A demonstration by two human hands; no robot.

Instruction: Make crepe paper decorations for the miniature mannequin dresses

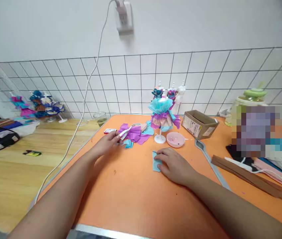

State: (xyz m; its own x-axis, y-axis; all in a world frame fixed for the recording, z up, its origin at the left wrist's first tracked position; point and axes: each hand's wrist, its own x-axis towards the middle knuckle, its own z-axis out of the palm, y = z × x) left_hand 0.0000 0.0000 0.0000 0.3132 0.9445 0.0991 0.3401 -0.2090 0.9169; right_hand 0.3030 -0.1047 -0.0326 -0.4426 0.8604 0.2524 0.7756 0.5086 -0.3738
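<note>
My left hand (108, 143) is at the left part of the orange table, its fingers closed on the near end of a slim white tool (126, 132). The kind of tool is not clear. Under and beside it lie purple crepe paper pieces (136, 134) and small blue scraps (128, 143). My right hand (174, 164) rests on the table, with fingers and thumb on a small folded piece of light blue crepe paper (156, 162). Beyond it stands a mini dress form (161, 114) with a blue, purple and peach paper dress on a white base.
A pink dish (175, 139) and a cardboard box (199, 124) stand behind my right hand. Brown folded paper (247, 177) and a grey strap (212, 164) lie to the right. A white cable (84, 99) hangs across the left side. More dressed forms (41, 103) stand far left.
</note>
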